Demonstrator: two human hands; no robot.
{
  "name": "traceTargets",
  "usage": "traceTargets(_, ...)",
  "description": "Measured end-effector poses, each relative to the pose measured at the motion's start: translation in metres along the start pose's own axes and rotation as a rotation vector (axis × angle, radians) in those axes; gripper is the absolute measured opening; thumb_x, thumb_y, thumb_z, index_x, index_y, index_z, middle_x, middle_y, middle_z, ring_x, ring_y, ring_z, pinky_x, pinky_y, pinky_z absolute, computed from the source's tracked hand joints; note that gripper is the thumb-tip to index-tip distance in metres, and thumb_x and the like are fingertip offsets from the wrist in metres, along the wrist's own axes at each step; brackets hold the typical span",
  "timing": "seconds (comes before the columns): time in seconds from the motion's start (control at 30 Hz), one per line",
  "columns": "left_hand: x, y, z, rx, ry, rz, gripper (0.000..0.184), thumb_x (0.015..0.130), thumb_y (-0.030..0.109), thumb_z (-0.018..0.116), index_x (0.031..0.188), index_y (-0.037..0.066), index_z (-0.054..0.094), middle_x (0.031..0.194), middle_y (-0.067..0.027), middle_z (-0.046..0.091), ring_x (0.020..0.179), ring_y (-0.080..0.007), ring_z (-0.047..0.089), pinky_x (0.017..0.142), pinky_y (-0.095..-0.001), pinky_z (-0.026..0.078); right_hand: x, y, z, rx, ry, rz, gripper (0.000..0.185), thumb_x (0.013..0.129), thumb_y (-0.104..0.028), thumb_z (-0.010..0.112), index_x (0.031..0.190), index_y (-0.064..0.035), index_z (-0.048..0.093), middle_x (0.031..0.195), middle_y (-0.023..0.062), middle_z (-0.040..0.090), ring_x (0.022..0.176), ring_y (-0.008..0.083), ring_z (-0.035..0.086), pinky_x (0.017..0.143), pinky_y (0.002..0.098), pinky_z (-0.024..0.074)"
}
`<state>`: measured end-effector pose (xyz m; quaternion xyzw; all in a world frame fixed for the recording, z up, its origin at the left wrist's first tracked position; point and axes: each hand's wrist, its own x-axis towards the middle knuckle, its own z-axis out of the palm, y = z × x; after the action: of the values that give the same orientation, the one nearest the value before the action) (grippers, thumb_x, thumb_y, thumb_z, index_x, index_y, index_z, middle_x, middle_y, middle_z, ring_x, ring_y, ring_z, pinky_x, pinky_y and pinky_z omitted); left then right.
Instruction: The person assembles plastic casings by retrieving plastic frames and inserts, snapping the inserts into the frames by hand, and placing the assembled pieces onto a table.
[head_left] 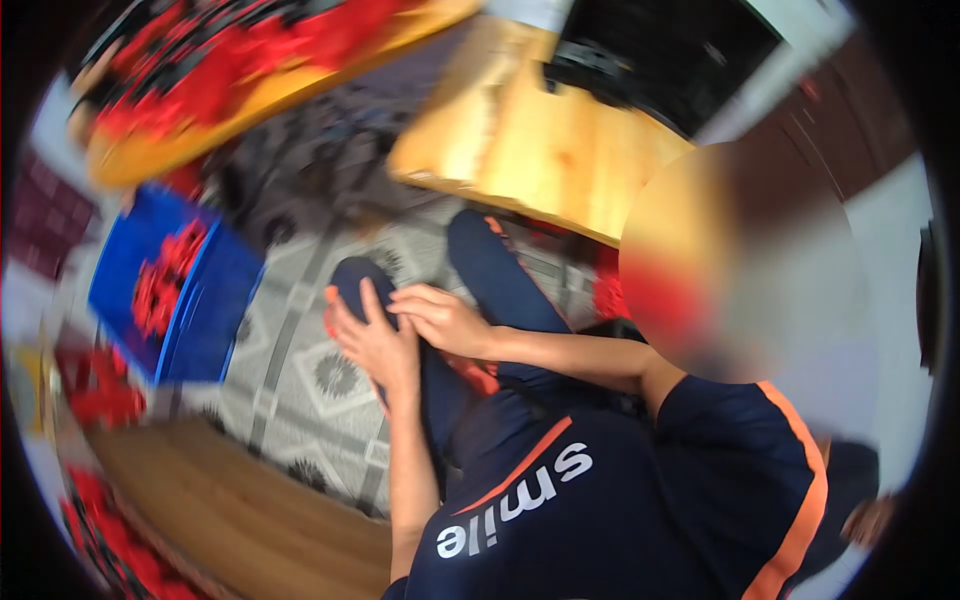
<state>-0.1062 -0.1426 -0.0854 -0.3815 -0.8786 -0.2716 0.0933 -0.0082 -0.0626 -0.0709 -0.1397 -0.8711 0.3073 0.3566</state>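
My left hand [378, 345] rests on the knee of my dark trousers [362, 275], its fingers spread and nothing visible in them. Over it reaches my right hand [445, 318], fingers stretched out and their tips touching the fingers of the left. I see no object between the two hands. Orange trim runs along the trouser legs. Below the hands is my dark shirt [610, 500] with white "smile" lettering.
A blue crate [215, 310] with red pieces stands left on the patterned floor [310, 400]. Red and black items cover a wooden table [240, 120] at upper left. Another wooden table [540, 140] carries a dark screen [665, 55]. A brown bench [240, 500] lies lower left.
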Motion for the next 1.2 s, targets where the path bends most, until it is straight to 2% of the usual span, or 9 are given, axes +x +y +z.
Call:
traceTargets(0.17,0.003,0.049,0.036,-0.283,0.078,0.202,0.054,0.084,0.026,0.069,0.134,0.015,0.053,0.146,-0.0169,0.037,0.132,-0.0383,0.036,0.107,-0.0520,0.029,-0.123,-0.008,-0.166,-0.336,0.306,0.305,0.028,0.082,0.010,0.059,0.107,0.0003,0.066,0.112,0.0152,0.064,0.098,0.0272,0.066,0.083,0.0319,0.0541)
traceTargets(0.4,0.036,0.208,0.055,-0.536,-0.007,0.632,0.055,0.082,0.020,0.070,0.133,0.010,0.053,0.140,-0.0209,0.041,0.131,-0.0396,0.036,0.105,-0.0525,0.029,-0.186,0.009,-0.267,-0.645,0.860,0.480,0.028,0.085,0.013,0.057,0.110,0.0030,0.064,0.114,0.0180,0.064,0.100,0.0287,0.065,0.082,0.0353,0.0535)
traceTargets(0.6,0.083,0.284,0.121,-0.200,-0.217,0.762,0.052,0.087,0.038,0.064,0.135,0.022,0.052,0.143,-0.0157,0.043,0.131,-0.0363,0.038,0.102,-0.0574,0.030,-0.207,0.053,-0.354,-0.852,1.092,0.480,0.033,0.085,-0.002,0.062,0.118,-0.0002,0.061,0.119,0.0156,0.062,0.113,0.0330,0.058,0.097,0.0397,0.0449)
traceTargets(0.77,0.077,0.288,0.123,-0.040,-0.169,0.806,0.042,0.093,0.042,0.058,0.130,0.022,0.059,0.141,-0.0099,0.049,0.130,-0.0325,0.041,0.104,-0.0531,0.027,-0.338,0.082,-0.423,-0.696,1.549,0.809,0.040,0.084,-0.009,0.064,0.123,-0.0016,0.059,0.115,0.0169,0.062,0.112,0.0345,0.058,0.095,0.0391,0.0457)
traceTargets(0.87,0.078,0.288,0.124,-0.019,-0.141,0.840,0.042,0.095,0.041,0.056,0.131,0.020,0.059,0.141,-0.0104,0.050,0.129,-0.0329,0.042,0.105,-0.0509,0.028,-0.436,0.126,-0.433,-0.711,1.559,1.106,0.052,0.083,-0.016,0.071,0.130,0.0003,0.054,0.120,0.0198,0.062,0.112,0.0327,0.060,0.098,0.0370,0.0456)
traceTargets(0.93,0.079,0.287,0.125,0.002,-0.130,0.854,0.043,0.095,0.041,0.056,0.131,0.018,0.058,0.141,-0.0105,0.050,0.128,-0.0331,0.043,0.104,-0.0510,0.028,-0.484,0.164,-0.423,-0.639,1.038,1.547,0.080,0.076,-0.035,0.077,0.143,-0.0111,0.041,0.135,0.0218,0.049,0.121,0.0367,0.052,0.101,0.0466,0.0420)
traceTargets(1.07,0.078,0.291,0.119,0.003,-0.150,0.860,0.043,0.096,0.040,0.055,0.132,0.016,0.058,0.140,-0.0107,0.051,0.127,-0.0321,0.044,0.104,-0.0493,0.029,-0.498,0.223,-0.428,-0.697,0.863,1.704,0.110,0.064,-0.051,0.083,0.153,-0.0255,0.022,0.155,0.0221,0.022,0.138,0.0447,0.029,0.105,0.0634,0.0311)
traceTargets(1.13,0.079,0.292,0.120,-0.002,-0.161,0.876,0.043,0.096,0.038,0.054,0.132,0.015,0.058,0.140,-0.0109,0.051,0.127,-0.0322,0.045,0.105,-0.0479,0.029,-0.502,0.249,-0.449,-0.655,0.605,1.800,0.126,0.057,-0.059,0.084,0.155,-0.0375,0.007,0.161,0.0176,-0.007,0.144,0.0508,0.004,0.102,0.0764,0.0193)
traceTargets(1.2,0.079,0.293,0.117,0.008,-0.184,0.887,0.042,0.097,0.035,0.054,0.133,0.014,0.057,0.140,-0.0111,0.050,0.128,-0.0317,0.044,0.106,-0.0475,0.028,-0.504,0.270,-0.468,-0.641,0.502,1.829,0.128,0.056,-0.061,0.084,0.154,-0.0406,0.005,0.161,0.0173,-0.011,0.144,0.0522,0.003,0.103,0.0770,0.0184)
